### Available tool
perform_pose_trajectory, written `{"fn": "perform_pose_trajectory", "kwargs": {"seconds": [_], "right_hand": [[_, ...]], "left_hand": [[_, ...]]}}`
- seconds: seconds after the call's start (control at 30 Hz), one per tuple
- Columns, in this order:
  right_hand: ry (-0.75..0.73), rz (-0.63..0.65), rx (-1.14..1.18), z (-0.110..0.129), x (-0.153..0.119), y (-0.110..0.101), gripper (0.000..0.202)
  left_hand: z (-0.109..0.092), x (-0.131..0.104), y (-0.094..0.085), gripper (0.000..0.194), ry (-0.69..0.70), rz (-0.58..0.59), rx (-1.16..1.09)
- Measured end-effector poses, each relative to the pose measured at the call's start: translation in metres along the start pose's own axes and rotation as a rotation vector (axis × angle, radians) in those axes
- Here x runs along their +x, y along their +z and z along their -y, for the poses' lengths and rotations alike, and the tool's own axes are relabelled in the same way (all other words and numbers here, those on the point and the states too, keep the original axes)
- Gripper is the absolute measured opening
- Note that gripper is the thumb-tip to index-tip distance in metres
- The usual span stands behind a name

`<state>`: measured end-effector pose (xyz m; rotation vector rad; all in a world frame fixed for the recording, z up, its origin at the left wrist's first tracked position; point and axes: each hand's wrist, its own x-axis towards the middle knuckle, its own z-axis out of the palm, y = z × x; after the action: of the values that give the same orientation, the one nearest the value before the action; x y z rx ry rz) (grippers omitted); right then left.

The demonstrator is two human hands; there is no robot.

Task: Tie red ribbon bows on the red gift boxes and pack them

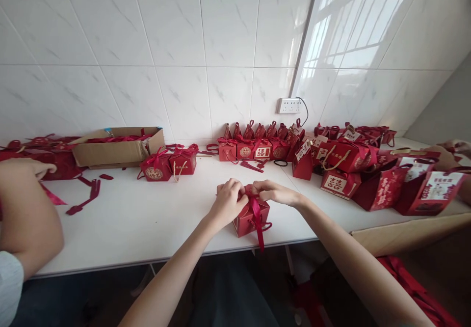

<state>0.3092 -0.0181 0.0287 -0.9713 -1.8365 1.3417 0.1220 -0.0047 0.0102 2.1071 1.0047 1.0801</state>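
A red gift box [246, 221] stands upright near the front edge of the white table, with a cord handle at its side. A dark red ribbon [257, 219] crosses its top, and one tail hangs down its front past the table edge. My left hand [231, 198] is closed on the ribbon at the top of the box, thumb and fingers pinched together. From the other side my right hand [274, 192] pinches the ribbon too, its fingertips close to the left ones. The knot or loop between my fingers is mostly hidden.
Two ribboned boxes [169, 164] stand left of centre before a cardboard carton [114, 150]. Many red boxes [338, 155] crowd the right and back. A co-worker's arm [29, 199] rests at the left. An open cardboard box [412, 229] sits by the right table edge.
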Motion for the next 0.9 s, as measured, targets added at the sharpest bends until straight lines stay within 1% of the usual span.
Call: {"fn": "perform_pose_trajectory", "kwargs": {"seconds": [0.1, 0.23, 0.37, 0.43, 0.53, 0.63, 0.77, 0.9], "right_hand": [[-0.007, -0.013, 0.149, -0.002, -0.003, -0.004, 0.011], [-0.086, -0.142, 0.330, -0.001, -0.007, -0.002, 0.022], [-0.159, -0.330, 0.534, 0.012, -0.010, -0.003, 0.026], [-0.193, -0.417, 0.575, 0.018, -0.010, -0.006, 0.027], [-0.250, -0.493, 0.570, 0.019, -0.013, -0.011, 0.027], [-0.278, -0.532, 0.578, 0.014, -0.018, -0.013, 0.026], [-0.276, -0.574, 0.561, 0.006, -0.030, -0.017, 0.028], [-0.284, -0.661, 0.513, -0.001, -0.041, -0.022, 0.031]], "left_hand": [[0.006, -0.001, -0.003, 0.013, -0.086, -0.179, -0.127], [0.017, 0.002, -0.014, 0.006, -0.207, -0.309, -0.280], [0.024, 0.010, -0.030, 0.010, -0.293, -0.368, -0.526], [0.023, 0.013, -0.040, 0.012, -0.311, -0.392, -0.671], [0.019, 0.015, -0.055, 0.017, -0.344, -0.425, -0.879], [0.018, 0.011, -0.070, 0.021, -0.398, -0.458, -1.029], [0.031, 0.001, -0.082, 0.022, -0.463, -0.495, -1.112], [0.047, -0.011, -0.087, 0.023, -0.489, -0.519, -1.093]]}}
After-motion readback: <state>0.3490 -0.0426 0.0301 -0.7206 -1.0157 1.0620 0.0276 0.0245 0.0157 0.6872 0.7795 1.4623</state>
